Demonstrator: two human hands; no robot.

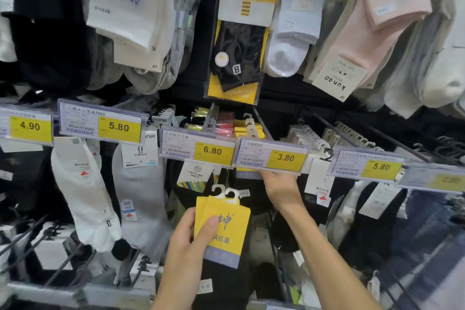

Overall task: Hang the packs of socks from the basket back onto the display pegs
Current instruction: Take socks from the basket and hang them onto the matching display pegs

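Head view: nearest, low in the middle, the left hand (pixel 191 241) grips the packs of socks (pixel 234 236), thumb pressed across the front of the card and fingers curled behind its left edge. There look to be two packs held together, one slightly offset behind the other. Each has a bright yellow card header with blue printed characters, a pale lilac band along the bottom of the card and a white plastic hook (pixel 224 192) at the top; black socks hang below the card. The packs are upright in front of the display, below the row of price tags and touching no peg.

Just beyond and to the right, the right hand (pixel 279 184) reaches up to the underside of the 3.80 price tag (pixel 271 157). Its fingers are hidden behind the tag, so I cannot tell whether they are holding anything.

Behind that tag a dark peg (pixel 261 121) runs back into the rack, with more yellow-carded packs (pixel 247 131) just beside it. To the left sit the 6.80 tag (pixel 198 148), grey socks (pixel 141 196) and white socks (pixel 80 196). Farthest up hangs a yellow-backed pack of black socks (pixel 239 33).
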